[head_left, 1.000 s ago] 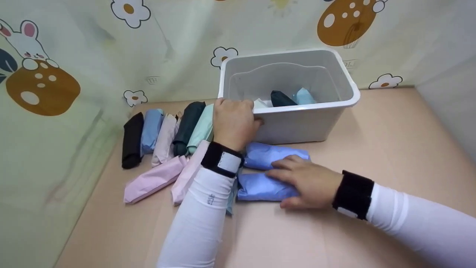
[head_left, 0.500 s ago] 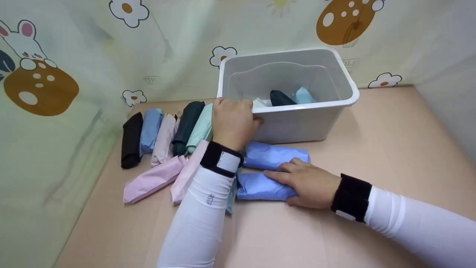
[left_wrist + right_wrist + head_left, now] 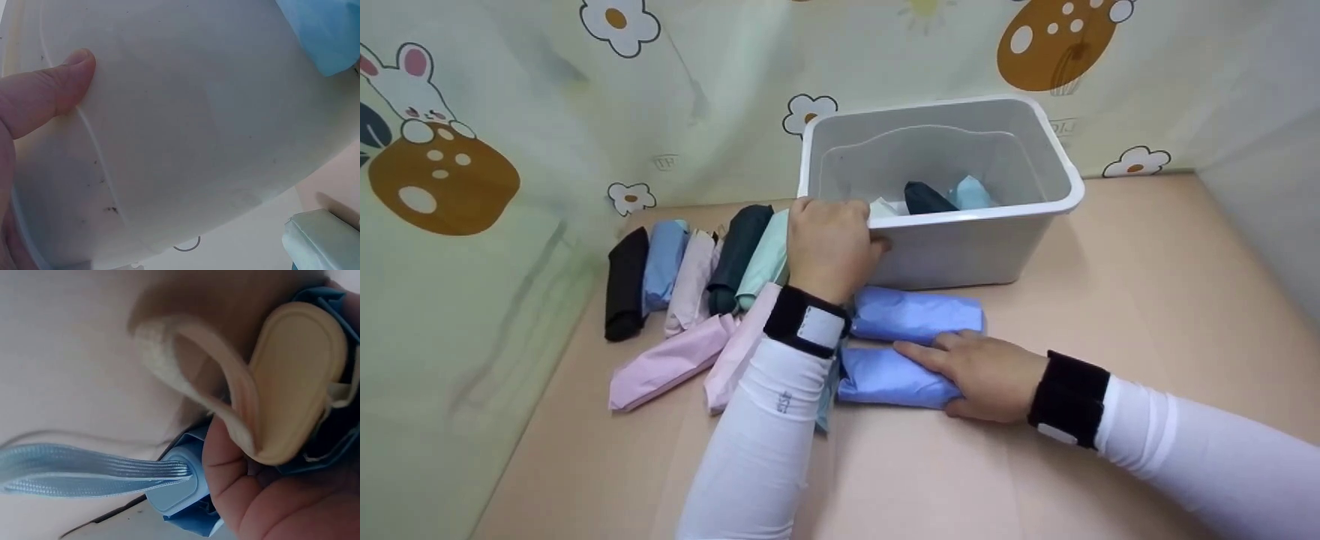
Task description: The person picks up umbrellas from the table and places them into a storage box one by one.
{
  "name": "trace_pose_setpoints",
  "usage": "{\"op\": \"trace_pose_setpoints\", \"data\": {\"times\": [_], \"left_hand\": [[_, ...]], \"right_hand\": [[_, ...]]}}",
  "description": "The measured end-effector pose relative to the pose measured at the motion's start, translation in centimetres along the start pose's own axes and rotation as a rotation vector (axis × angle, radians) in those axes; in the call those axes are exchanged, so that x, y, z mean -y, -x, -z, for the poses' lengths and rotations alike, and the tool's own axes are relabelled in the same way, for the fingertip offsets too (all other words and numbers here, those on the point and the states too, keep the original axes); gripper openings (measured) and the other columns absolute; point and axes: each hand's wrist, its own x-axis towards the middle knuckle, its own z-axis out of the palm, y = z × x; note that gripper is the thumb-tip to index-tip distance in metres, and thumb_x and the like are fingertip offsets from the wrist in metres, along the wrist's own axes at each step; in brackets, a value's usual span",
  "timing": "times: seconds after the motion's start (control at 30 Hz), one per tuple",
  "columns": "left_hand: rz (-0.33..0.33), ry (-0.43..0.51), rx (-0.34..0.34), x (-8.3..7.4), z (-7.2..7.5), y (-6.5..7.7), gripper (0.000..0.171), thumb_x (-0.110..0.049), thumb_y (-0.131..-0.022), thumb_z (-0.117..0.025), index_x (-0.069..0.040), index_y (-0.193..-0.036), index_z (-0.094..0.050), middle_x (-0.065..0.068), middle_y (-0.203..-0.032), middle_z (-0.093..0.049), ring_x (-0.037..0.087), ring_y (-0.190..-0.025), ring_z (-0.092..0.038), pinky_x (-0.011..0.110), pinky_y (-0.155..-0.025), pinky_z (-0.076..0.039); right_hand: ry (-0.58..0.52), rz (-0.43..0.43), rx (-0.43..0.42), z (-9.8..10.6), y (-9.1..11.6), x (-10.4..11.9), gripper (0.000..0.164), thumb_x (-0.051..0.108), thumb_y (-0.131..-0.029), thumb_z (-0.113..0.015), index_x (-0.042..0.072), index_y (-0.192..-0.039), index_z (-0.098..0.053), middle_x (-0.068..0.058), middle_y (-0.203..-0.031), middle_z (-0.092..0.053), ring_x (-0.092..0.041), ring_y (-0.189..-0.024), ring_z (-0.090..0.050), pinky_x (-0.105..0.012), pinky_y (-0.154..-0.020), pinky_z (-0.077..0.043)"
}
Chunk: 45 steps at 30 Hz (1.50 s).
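My left hand [image 3: 832, 247] grips the near-left rim of a white plastic bin [image 3: 952, 251]. Its thumb [image 3: 62, 84] presses on the bin's outer wall in the left wrist view. My right hand [image 3: 990, 375] grips the right end of the nearer blue folded umbrella [image 3: 885, 375], index finger along its top. A beige handle end with a strap loop [image 3: 295, 382] shows at this hand in the right wrist view. Just behind lies a second blue folded umbrella [image 3: 911, 311], parallel to it; a light blue handle end [image 3: 177, 481] with a strap is beside my fingers.
Left of the bin lie several folded umbrellas: a black one [image 3: 626, 285], a dark green one [image 3: 739, 259], a pink one [image 3: 671, 364] and others. Inside the bin are a dark umbrella [image 3: 928, 199] and a light blue one [image 3: 973, 193]. A patterned curtain [image 3: 720, 90] hangs behind.
My right hand's fingers have drawn back from the farther blue umbrella and closed in around the nearer one's right end. My left hand and the bin have stayed in place.
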Motion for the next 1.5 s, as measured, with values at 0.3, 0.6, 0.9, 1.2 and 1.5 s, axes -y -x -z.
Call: {"op": "trace_pose_setpoints", "data": {"times": [0.3,0.6,0.9,1.2,1.5], "left_hand": [[-0.006,-0.011,-0.013,0.0,-0.1,0.0,0.038,-0.049,-0.087,-0.082,-0.013,-0.098,-0.078,0.007,-0.087,-0.079,0.031,-0.094,-0.076,0.049,-0.103,-0.047],[-0.004,-0.013,-0.007,0.0,0.0,0.0,0.038,-0.05,-0.087,-0.082,-0.014,-0.097,-0.077,0.006,-0.087,-0.079,0.031,-0.094,-0.076,0.049,-0.104,-0.047],[-0.008,-0.025,-0.016,0.0,0.0,0.0,0.039,-0.051,-0.086,-0.082,-0.014,-0.097,-0.077,0.006,-0.087,-0.079,0.032,-0.094,-0.075,0.049,-0.101,-0.048],[-0.01,-0.026,-0.011,0.1,0.0,0.0,0.042,-0.053,-0.085,-0.083,-0.013,-0.098,-0.077,0.007,-0.087,-0.079,0.031,-0.095,-0.075,0.049,-0.101,-0.048],[-0.006,-0.018,-0.004,0.0,0.0,0.1,0.042,-0.053,-0.086,-0.082,-0.013,-0.098,-0.077,0.007,-0.087,-0.079,0.031,-0.096,-0.075,0.049,-0.104,-0.047]], "right_hand": [[-0.029,0.002,0.025,-0.1,0.2,0.0,0.095,0.021,-0.087,-0.082,0.024,-0.167,-0.031,-0.014,-0.11,-0.064,-0.028,-0.098,-0.067,-0.048,-0.089,-0.056],[0.019,0.048,-0.003,0.1,0.7,-0.2,0.095,0.024,-0.088,-0.082,0.027,-0.167,-0.03,-0.012,-0.111,-0.066,-0.029,-0.099,-0.069,-0.049,-0.088,-0.058],[0.055,0.05,-0.071,1.9,1.5,-0.9,0.088,0.026,-0.088,-0.082,0.027,-0.164,-0.038,-0.006,-0.106,-0.065,-0.023,-0.093,-0.068,-0.047,-0.086,-0.057],[0.065,0.035,-0.212,4.2,2.3,-1.5,0.086,0.023,-0.088,-0.081,0.021,-0.163,-0.039,-0.011,-0.133,-0.067,-0.026,-0.121,-0.066,-0.049,-0.102,-0.053],[0.055,-0.03,-0.253,6.3,3.4,-1.7,0.086,0.023,-0.089,-0.082,0.025,-0.163,-0.039,-0.008,-0.117,-0.068,-0.023,-0.099,-0.068,-0.047,-0.089,-0.056]]}}
